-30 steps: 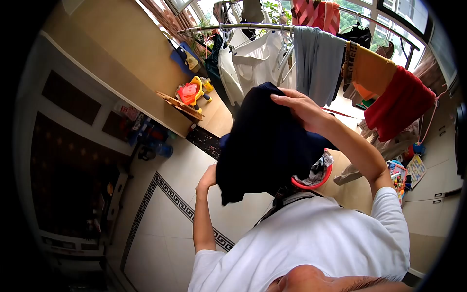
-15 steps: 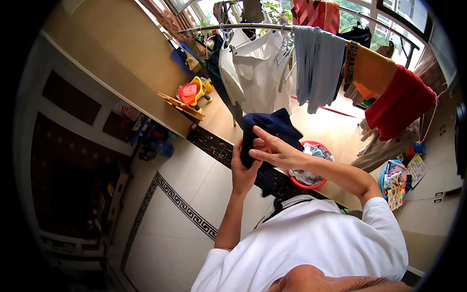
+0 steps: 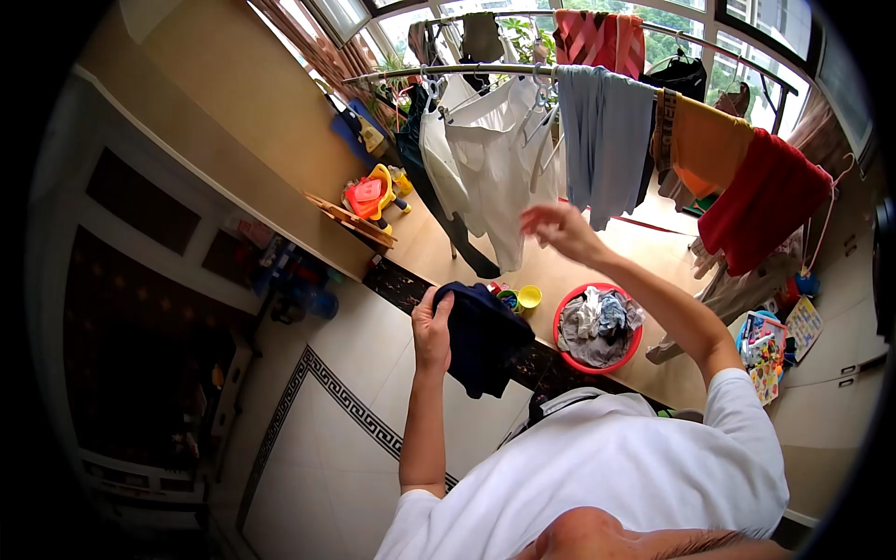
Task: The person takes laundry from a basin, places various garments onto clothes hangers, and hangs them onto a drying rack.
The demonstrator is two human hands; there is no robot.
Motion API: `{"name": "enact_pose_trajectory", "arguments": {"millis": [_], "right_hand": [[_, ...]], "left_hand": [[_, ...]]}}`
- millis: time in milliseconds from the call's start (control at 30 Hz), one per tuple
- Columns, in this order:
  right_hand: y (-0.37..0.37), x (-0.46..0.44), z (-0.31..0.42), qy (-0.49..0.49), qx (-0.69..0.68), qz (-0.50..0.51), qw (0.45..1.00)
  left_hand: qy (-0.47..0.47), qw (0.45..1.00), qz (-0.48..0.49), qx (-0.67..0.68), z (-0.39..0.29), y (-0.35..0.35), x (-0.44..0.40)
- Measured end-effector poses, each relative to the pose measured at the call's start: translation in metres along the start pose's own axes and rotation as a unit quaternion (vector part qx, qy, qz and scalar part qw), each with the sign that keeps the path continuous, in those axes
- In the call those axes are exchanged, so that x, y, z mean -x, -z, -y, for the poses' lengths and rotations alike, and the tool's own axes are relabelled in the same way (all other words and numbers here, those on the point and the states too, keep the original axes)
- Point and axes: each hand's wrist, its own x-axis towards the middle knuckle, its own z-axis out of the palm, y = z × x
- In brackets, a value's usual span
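A dark navy cloth hangs bunched from my left hand, whose fingers and thumb grip its upper left edge. My right hand is raised in front of the hanging white garments, apart from the navy cloth. Its fingers are slightly blurred but look loosely spread, and they hold nothing. Just right of that hand, a light blue cloth drapes over the front rail. Below it on the floor stands a red basin with grey, white and blue clothes in it.
An orange cloth and a red cloth hang at the rail's right. A yellow cup stands left of the basin. A small yellow and red chair is by the wall. Toys fill a blue basin at the right.
My right hand has let go of the navy cloth and moved up and right. My left hand has shifted slightly left with the cloth, which now hangs looser. The view has tilted slightly.
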Motion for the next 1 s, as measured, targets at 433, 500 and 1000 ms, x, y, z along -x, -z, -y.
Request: {"name": "enact_pose_trajectory", "arguments": {"millis": [433,500,1000], "right_hand": [[0.083,-0.166,-0.087,-0.147,-0.247,-0.123,0.95],[0.074,-0.16,-0.074,-0.116,-0.285,-0.179,0.934],[-0.002,0.08,-0.019,-0.105,-0.328,-0.161,0.925]], "left_hand": [[0.136,0.984,-0.05,0.1,-0.011,0.033,0.033],[0.144,0.985,-0.036,0.092,-0.001,0.042,0.038],[0.155,0.986,-0.036,0.053,0.006,0.021,0.006]]}}
